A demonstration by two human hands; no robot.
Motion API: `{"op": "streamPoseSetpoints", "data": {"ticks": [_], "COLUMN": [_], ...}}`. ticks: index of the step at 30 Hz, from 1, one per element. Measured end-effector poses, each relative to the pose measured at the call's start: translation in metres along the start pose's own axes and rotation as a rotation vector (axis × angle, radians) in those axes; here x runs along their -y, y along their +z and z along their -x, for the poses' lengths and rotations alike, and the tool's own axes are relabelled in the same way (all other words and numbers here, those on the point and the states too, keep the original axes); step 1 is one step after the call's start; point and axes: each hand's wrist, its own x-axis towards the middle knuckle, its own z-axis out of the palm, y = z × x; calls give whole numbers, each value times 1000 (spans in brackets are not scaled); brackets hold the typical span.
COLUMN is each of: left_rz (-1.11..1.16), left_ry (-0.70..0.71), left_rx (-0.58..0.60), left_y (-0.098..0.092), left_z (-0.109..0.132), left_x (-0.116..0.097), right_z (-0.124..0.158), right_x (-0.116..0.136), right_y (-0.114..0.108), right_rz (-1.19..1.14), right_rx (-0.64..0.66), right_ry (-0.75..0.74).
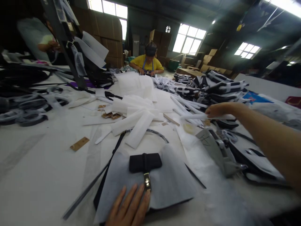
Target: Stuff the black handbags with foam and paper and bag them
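Note:
My left hand (129,207) lies flat with its fingers spread on a bag wrapped in pale grey tissue (164,182), right beside the black flap (145,162) and its small metal clasp (147,181). A black strap (103,175) runs off to the left of the bag. My right hand (217,110) reaches far across the table and is closed on a long white foam strip (195,116) from the pile of white strips.
White foam sheets and strips (138,103) cover the table's middle. Black-and-white wrapped parts (218,86) pile up at the right, black rings (28,117) at the left. A person in a yellow shirt (147,62) works at the far end. Cardboard tags (79,143) lie about.

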Motion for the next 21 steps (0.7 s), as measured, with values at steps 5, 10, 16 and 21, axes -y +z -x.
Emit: {"op": "streamPoseSetpoints", "data": {"ticks": [5,10,16,21], "left_rz": [90,217,495,580], "left_ry": [-129,-110,-46,35], "left_rx": [58,277,542,647], "left_y": [-16,-30,-67,-90], "left_z": [-5,-19,-58,-83], "left_x": [-7,-1,41,54], "right_z": [105,243,318,291], "right_x": [-58,14,169,221], "right_y": [-15,26,150,206], "right_rz": [-222,-522,-277,-313], "right_rx": [-293,-268,-397,-676], "right_ry": [-157,-642,-910,-782]}}
